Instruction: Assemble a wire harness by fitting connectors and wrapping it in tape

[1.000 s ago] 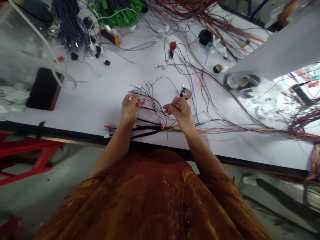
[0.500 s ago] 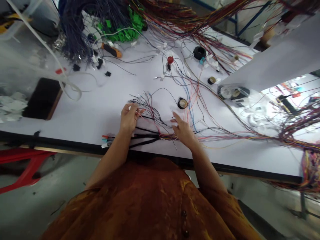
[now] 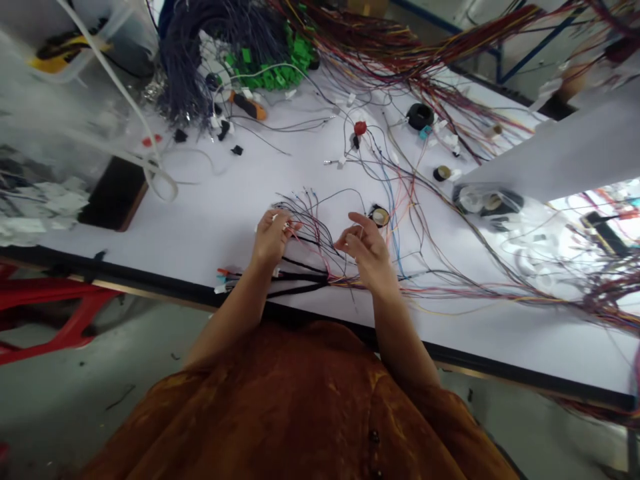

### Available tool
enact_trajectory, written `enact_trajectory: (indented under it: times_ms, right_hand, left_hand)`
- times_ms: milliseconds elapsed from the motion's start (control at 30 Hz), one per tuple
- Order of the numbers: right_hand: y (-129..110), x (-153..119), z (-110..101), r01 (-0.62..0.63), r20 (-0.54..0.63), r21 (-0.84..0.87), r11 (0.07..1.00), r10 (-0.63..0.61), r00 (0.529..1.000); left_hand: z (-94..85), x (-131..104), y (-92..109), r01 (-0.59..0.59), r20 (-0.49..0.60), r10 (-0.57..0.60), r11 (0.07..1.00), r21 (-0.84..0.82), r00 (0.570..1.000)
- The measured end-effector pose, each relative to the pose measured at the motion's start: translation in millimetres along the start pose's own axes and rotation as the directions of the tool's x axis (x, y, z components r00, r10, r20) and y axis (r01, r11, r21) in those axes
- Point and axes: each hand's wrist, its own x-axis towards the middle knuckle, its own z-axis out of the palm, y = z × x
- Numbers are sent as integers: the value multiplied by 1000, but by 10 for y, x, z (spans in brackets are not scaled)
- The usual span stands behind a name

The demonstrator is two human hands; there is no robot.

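Observation:
A fan of thin coloured wires (image 3: 313,223) spreads over the white table (image 3: 210,220), gathered into black sleeved bundles (image 3: 295,277) near the front edge. My left hand (image 3: 270,240) is closed on a small white connector among the wire ends. My right hand (image 3: 367,250) hovers just right of the fan, thumb and fingers pinching a thin wire. A small tape roll (image 3: 379,215) lies just beyond my right hand.
A dark wire bundle (image 3: 190,60) and green connectors (image 3: 273,67) lie at the back. A black box (image 3: 114,193) and clear plastic bags sit left. A black ring (image 3: 419,115), a red part (image 3: 359,127) and long coloured wires (image 3: 500,287) stretch right.
My right hand lay flat on the wires half a second ago; now it is lifted with fingers pinched together. The left hand stays put. The view has shifted slightly.

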Motion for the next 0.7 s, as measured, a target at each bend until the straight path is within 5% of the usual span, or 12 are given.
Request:
enact_trajectory:
  times_ms: [167,333,400,467,567,700]
  right_hand:
    - [-38,-110,-173,-39,-307,-179,983,-18,951]
    - [153,-35,-344,-379,-198,-101,920,355,914]
    - [234,94,-307,-428,-113,-12,904,424,899]
    - [250,204,-231,-363,-120,15,932,362,924]
    - [132,238,-100,-136,-225,-97,986,112,968]
    - [-125,117,61,-12,-152,-148,989,-11,988]
  left_hand:
    - [-1,1,19,13,-8,-14,999,-37,1000]
    - [21,21,30,29,-3,-29,994,-102,1000]
    - [30,21,29,17,-2,-17,996,-93,1000]
    - [25,17,19,3,-3,-3,998,-68,1000]
    - [-5,16,-10,-13,15,13,1000,-5,1000]
    - [-42,20,-52,-51,30,49,998,48,998]
